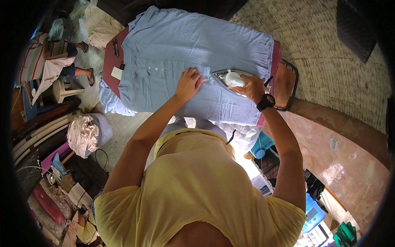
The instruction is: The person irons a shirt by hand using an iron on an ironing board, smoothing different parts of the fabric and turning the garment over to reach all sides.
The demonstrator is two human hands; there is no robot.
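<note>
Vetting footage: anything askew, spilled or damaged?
No spill or damage stands out. Pinkish cloth lies bunched at mid-left, untidy compared with the blue garment spread over the board, where the right hand holds the iron.

The garment point(181, 37) lies on the ironing board point(108, 61), beneath the left hand point(190, 83). Just right of that hand, the iron point(230, 78) sits on the garment, under the right hand point(253, 87). Left of the left hand come the buttons point(156, 69), then a card point(117, 73) by the garment's edge. Well left stands a stool point(63, 92); behind and left of the left hand sits a cloth bundle point(82, 133).
</note>
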